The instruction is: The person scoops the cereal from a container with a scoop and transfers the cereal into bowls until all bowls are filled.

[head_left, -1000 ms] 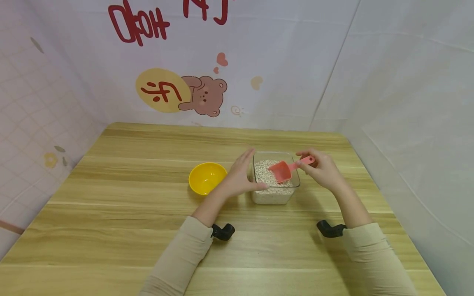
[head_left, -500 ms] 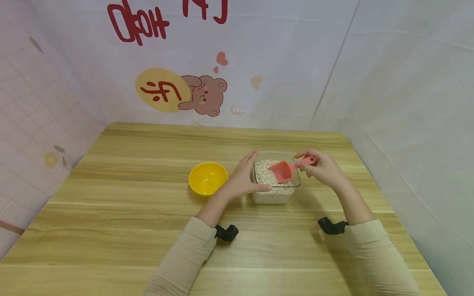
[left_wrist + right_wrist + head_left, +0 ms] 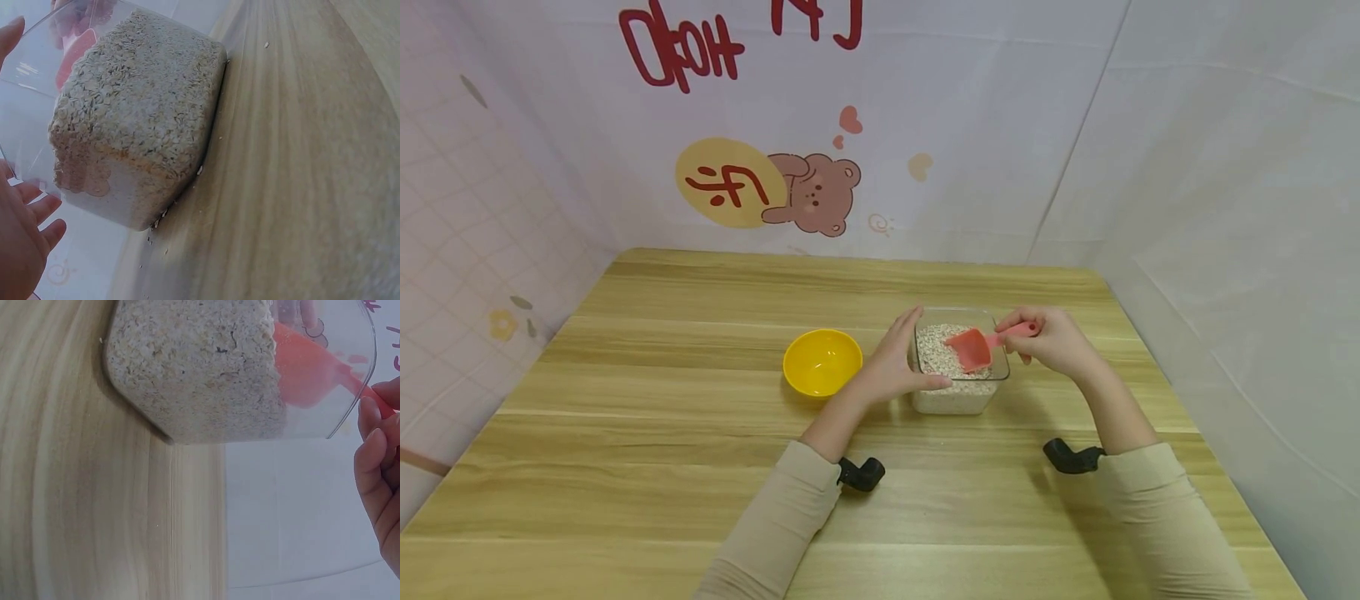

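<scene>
A clear, square-topped container [image 3: 953, 402] holds pale flakes that look like rolled oats [image 3: 144, 81]. My left hand [image 3: 891, 367] rests against its left side, fingers straight toward the far corner and thumb along the near rim. In the left wrist view, the fingertips [image 3: 53, 232] lie right at the clear wall. A coral-pink scoop [image 3: 972, 350] lies bowl-down into the flakes, its handle slanting over the right rim. My right hand [image 3: 1047, 340] pinches that handle between thumb and fingers. Through the wall in the right wrist view, the scoop's bowl [image 3: 303, 369] shows at the flakes' surface.
Just left of the container stands a yellow bowl [image 3: 822, 363], partly behind the left hand. Both are on a wood-grain table [image 3: 647, 467]. A few loose flakes lie by the container's base. White printed cloth [image 3: 970, 125] hangs behind the table.
The left hand has shifted slightly right along the container. The right hand's fingers have closed further down over the scoop's handle. Scoop, container and bowl look almost unmoved.
</scene>
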`<state>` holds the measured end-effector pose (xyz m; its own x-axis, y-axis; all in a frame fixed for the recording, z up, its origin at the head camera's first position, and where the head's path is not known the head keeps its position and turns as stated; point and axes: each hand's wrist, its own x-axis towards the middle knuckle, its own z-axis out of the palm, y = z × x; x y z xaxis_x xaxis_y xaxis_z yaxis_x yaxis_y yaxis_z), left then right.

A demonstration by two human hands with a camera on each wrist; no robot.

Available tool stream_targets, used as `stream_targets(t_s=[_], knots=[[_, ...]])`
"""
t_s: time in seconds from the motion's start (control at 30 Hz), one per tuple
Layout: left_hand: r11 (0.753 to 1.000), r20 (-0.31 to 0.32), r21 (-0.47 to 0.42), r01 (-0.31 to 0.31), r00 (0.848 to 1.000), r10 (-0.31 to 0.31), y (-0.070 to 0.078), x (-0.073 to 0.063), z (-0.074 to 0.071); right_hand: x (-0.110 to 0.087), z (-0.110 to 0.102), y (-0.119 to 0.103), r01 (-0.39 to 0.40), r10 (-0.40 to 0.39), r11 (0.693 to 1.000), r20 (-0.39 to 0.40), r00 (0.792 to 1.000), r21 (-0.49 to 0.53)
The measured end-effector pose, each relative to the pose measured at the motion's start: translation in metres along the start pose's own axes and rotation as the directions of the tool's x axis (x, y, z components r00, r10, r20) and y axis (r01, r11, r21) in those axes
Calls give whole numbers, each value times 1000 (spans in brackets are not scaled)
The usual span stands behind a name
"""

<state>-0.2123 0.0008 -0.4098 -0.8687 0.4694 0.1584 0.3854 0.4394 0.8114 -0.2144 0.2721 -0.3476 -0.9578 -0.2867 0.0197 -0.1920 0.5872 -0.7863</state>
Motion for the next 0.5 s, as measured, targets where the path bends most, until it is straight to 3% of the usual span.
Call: stream_targets(t_s=[0.5], knots=[[997,-14,-76,13,1000,-14,-1,-1,3,-4,-7,-11,-21,21,1000,-8,1000,-2]])
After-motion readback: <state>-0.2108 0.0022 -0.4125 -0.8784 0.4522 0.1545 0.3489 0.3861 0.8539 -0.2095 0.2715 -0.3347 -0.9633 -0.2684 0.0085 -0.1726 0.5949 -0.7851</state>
